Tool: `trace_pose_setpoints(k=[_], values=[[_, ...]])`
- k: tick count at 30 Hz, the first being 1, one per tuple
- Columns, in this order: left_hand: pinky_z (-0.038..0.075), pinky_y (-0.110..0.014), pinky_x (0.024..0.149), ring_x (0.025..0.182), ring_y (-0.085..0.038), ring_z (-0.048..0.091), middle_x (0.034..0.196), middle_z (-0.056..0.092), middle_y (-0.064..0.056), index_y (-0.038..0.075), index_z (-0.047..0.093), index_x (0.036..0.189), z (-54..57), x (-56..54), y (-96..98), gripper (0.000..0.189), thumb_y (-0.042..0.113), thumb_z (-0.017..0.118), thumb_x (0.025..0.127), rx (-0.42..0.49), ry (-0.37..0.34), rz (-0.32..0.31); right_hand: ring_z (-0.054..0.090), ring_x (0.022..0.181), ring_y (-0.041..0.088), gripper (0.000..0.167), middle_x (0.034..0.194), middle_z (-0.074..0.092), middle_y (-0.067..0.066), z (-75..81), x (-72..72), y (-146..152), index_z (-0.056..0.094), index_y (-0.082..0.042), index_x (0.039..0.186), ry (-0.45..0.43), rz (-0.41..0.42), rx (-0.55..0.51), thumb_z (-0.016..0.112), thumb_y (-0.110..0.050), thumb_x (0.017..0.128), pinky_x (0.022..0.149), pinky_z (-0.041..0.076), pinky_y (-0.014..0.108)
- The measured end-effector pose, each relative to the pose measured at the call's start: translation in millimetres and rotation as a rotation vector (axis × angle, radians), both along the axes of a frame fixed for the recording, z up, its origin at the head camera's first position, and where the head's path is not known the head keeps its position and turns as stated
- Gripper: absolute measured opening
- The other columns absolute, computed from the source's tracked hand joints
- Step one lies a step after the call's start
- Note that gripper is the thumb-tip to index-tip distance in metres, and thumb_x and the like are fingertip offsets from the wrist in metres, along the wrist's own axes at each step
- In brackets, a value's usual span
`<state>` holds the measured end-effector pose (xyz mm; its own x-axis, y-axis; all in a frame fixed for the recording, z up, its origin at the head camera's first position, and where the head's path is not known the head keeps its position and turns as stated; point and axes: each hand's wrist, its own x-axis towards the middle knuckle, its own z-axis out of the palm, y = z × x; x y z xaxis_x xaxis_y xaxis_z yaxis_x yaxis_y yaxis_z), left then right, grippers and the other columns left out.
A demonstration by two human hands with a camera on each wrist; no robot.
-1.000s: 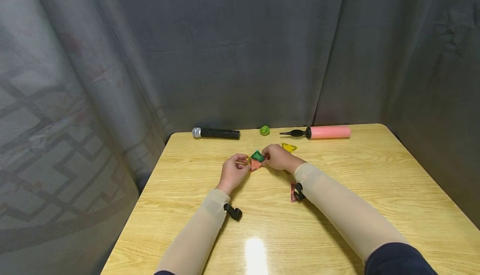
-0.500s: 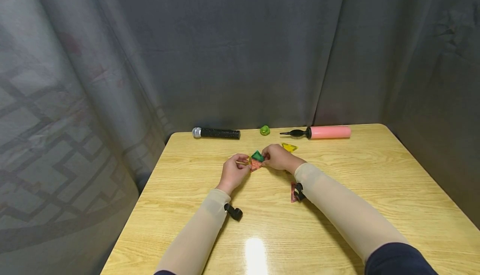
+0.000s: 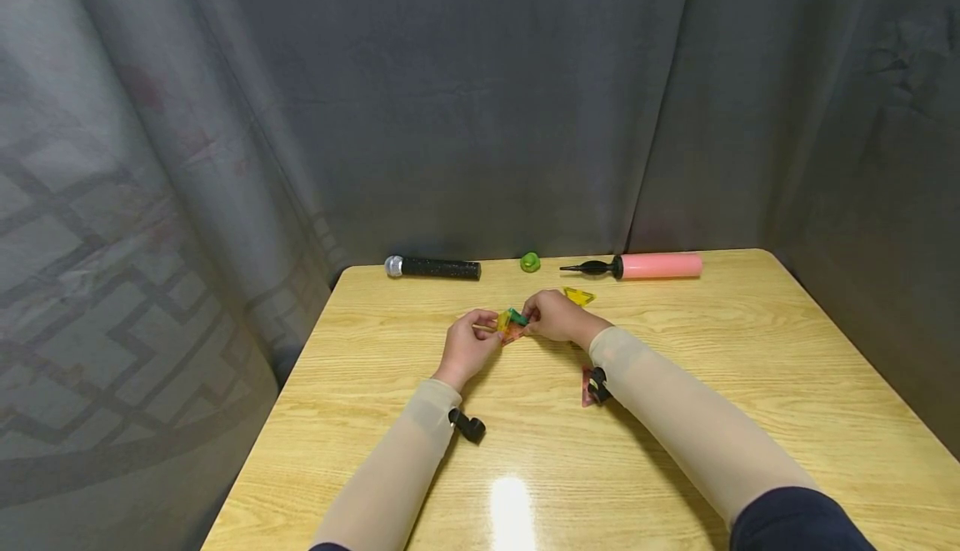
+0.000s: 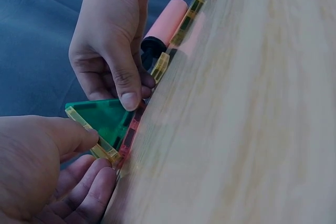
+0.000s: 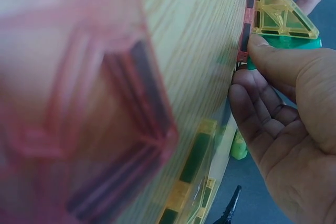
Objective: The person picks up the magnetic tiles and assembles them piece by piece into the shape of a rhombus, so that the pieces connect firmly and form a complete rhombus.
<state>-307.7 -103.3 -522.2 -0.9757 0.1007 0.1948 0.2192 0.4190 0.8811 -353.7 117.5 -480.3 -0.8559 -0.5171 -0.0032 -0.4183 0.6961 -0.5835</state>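
A small group of translucent magnetic tiles stands between the hands. My left hand (image 3: 466,346) pinches a yellow triangle tile (image 5: 281,9) between thumb and fingers. That tile is raised and leans against a green triangle tile (image 4: 105,121), their edges meeting. My right hand (image 3: 556,315) pinches the green tile near its lower corner, thumb toward the left hand. Beneath both, a red tile (image 3: 513,333) lies flat on the table, its magnet edge showing in the left wrist view. Part of the green tile hides behind the yellow one in the head view.
Another yellow tile (image 3: 579,297) lies beyond the right hand, and a red tile (image 3: 588,386) under the right forearm. Along the table's back edge are a black microphone (image 3: 441,268), a green ring-like object (image 3: 530,262) and a pink hand pump (image 3: 660,266). Grey curtains (image 3: 480,101) surround the table.
The yellow tile in the left hand has tipped up and right toward the green one, showing its face. The green tile now looks narrower in the head view. Both hands stay nearly in place.
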Motion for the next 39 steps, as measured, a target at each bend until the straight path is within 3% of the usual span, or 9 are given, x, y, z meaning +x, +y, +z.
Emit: trace_pose_setpoints(k=[13, 27, 39], values=[[0.06, -0.028, 0.074, 0.086, -0.011, 0.07, 0.118, 0.069, -0.003, 0.013, 0.072, 0.125, 3.4, 3.6, 0.6, 0.034, 0.007, 0.08, 0.093, -0.016, -0.031, -0.029, 0.061, 0.079, 0.014, 0.01, 0.087, 0.069, -0.003, 1.7, 0.1, 0.2, 0.079, -0.011, 0.1, -0.005, 0.022, -0.003, 0.08, -0.004, 0.093, 0.076, 0.053, 0.033], [0.055, -0.022, 0.065, 0.076, -0.008, 0.065, 0.125, 0.063, -0.006, 0.01, 0.071, 0.128, 1.9, 2.2, -0.2, 0.038, 0.006, 0.08, 0.092, -0.074, 0.044, -0.075, 0.065, 0.083, 0.014, 0.012, 0.091, 0.072, -0.001, 1.1, -0.9, -0.1, 0.08, -0.01, 0.101, -0.02, 0.027, -0.019, 0.081, -0.004, 0.092, 0.081, 0.056, 0.035], [0.058, -0.025, 0.069, 0.082, -0.012, 0.068, 0.13, 0.061, -0.004, 0.012, 0.069, 0.129, 3.6, 3.8, -0.9, 0.04, 0.007, 0.082, 0.091, -0.077, -0.011, -0.106, 0.063, 0.08, 0.013, 0.011, 0.088, 0.071, -0.002, 2.0, 0.4, 0.4, 0.08, -0.009, 0.099, -0.041, 0.028, -0.019, 0.079, 0.0, 0.092, 0.077, 0.055, 0.034]])
